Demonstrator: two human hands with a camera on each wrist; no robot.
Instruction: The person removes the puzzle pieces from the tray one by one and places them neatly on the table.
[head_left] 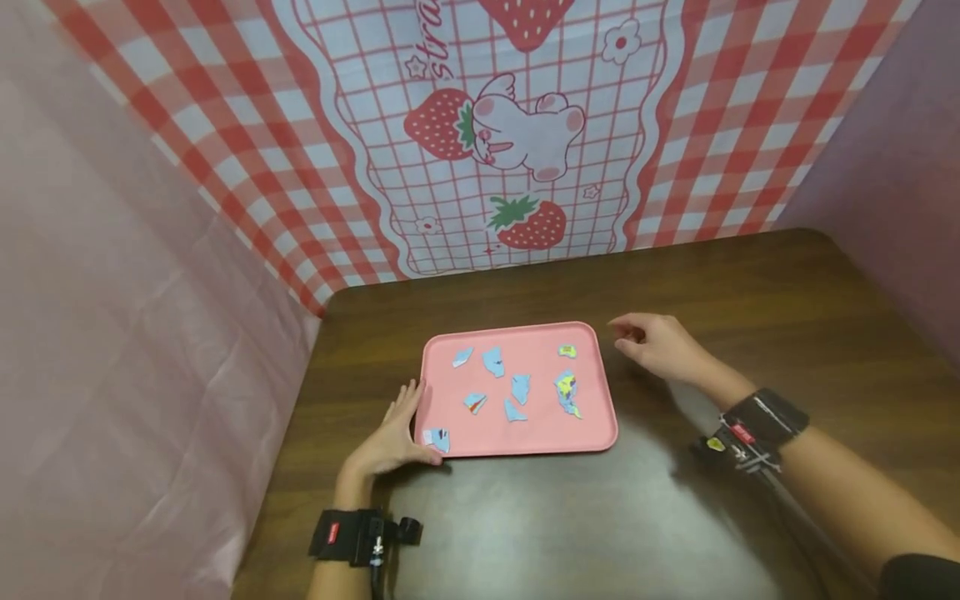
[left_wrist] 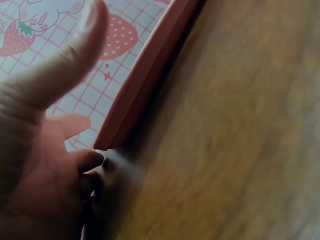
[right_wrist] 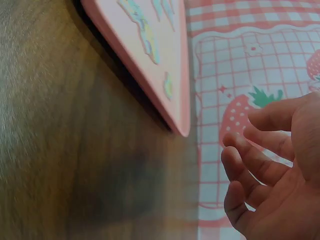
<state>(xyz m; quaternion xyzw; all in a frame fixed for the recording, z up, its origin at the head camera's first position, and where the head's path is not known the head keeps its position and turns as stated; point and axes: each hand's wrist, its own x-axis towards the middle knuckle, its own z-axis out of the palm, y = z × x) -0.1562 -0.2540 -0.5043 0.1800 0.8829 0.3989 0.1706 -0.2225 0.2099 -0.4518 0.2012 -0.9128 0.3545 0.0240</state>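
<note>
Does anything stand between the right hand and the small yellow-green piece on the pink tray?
Only the pink tray's raised right rim; nothing else visible stands between the right hand and the small yellow-green piece.

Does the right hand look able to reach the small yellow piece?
Probably yes: the right hand looks empty, and only the tray's low rim separates it from the small yellow piece.
</note>
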